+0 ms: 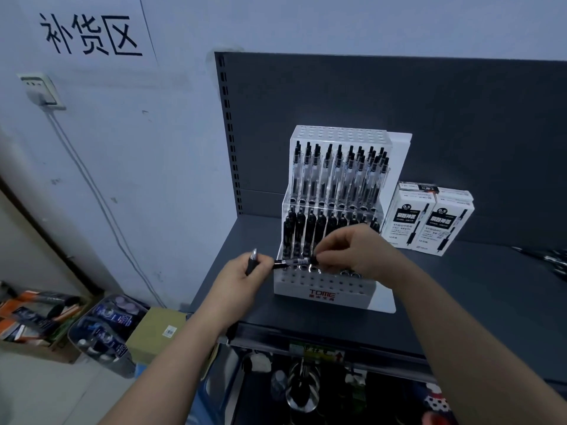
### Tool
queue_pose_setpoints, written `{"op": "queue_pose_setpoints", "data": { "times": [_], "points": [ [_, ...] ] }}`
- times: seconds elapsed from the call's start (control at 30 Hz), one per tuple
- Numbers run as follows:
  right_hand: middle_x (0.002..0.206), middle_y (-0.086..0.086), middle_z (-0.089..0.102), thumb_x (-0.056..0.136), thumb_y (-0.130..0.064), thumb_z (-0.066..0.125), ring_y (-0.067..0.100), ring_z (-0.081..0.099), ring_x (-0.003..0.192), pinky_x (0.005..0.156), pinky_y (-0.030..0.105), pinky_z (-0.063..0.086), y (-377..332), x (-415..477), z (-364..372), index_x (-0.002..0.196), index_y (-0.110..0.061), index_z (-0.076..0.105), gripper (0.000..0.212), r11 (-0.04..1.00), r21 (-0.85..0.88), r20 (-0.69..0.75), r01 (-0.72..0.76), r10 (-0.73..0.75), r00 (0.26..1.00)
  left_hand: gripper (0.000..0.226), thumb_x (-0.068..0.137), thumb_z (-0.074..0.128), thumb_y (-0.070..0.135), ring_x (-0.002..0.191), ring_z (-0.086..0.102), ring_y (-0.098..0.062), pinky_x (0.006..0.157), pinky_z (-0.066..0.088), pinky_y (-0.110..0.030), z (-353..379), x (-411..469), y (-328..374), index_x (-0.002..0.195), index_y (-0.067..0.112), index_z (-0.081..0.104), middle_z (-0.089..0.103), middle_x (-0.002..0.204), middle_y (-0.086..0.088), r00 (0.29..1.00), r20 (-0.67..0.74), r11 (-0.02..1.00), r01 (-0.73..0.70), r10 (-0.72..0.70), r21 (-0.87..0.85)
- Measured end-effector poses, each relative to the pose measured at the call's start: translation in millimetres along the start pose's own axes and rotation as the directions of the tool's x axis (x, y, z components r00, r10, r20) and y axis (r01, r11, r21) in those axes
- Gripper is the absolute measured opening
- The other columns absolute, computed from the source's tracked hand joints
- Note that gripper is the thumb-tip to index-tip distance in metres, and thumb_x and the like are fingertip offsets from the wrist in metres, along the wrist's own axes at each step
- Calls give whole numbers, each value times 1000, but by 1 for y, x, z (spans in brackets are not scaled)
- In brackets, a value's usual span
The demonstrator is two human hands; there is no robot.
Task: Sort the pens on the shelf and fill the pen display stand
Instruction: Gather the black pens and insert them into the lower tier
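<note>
The left hand [242, 273] grips one pen [252, 259], tip up. Just right of it, the right hand [352, 250] pinches a second pen [293, 261] level over the front holes of the display stand [322, 297]. Held that flat, I'd say it could miss its hole and skid onto the shelf [460, 286].

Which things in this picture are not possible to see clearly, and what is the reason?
Head view:
Display stand: the right hand, pinching a horizontal pen, covers part of its lower rows, so the pens there cannot be counted.
Black pen: mostly hidden inside the gripping left hand.
Loose pens on the shelf: cut off by the right edge.
Pen boxes: the small print is too small to read.
</note>
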State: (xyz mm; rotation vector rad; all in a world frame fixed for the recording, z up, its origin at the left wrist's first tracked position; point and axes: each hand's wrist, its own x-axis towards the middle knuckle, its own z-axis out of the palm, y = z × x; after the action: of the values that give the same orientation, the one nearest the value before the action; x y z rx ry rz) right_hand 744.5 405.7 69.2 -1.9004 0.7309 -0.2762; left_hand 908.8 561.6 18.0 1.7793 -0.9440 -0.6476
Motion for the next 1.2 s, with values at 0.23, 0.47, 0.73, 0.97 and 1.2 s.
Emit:
{"op": "queue_pose_setpoints", "data": {
  "times": [0.23,0.47,0.73,0.97,1.2],
  "points": [
    [76,2,73,80,-26,76,13,59,62,63,28,49,-1,5,20,78,-30,76,4,959,-276,77,69,-49,996,10,88,65,17,51,47,6,50,36,-7,16,6,32,97,23,64,62,83,9,977,32,973,-212,210,94],
    [76,9,72,83,-4,71,11,66,62,64,23,57,-2,2,25,96,-8,74,14,996,-15,6,92,-92,996,6,84,71,16,56,57,-3,52,46,-16,26,11,35,82,21,67,65,70,6,991,-57,992,-119,117,-29],
    [75,11,68,90,-5,62,3,68,67,67,32,60,-10,3,-2,82,2,60,11,981,-158,-337,117,-165,927,5,85,70,23,78,61,-3,62,41,-11,12,24,11,83,20,67,68,85,8,977,-206,992,-28,54,125],
    [75,17,65,91,-5,54,23,70,79,63,44,57,-26,16,11,66,-6,47,26,899,-422,-301,115,-259,918,25,95,52,33,66,48,-15,56,34,-25,23,19,-7,86,10,53,55,76,-8,998,-50,949,55,-42,310],
    [73,9,54,87,-3,50,18,50,60,50,29,42,-52,38,17,66,-7,44,22,745,-668,-171,4,-159,972,12,92,56,29,74,50,-18,66,40,-30,25,22,-11,90,23,47,63,93,-16,1000,1,958,19,-20,285]
  ]
}}
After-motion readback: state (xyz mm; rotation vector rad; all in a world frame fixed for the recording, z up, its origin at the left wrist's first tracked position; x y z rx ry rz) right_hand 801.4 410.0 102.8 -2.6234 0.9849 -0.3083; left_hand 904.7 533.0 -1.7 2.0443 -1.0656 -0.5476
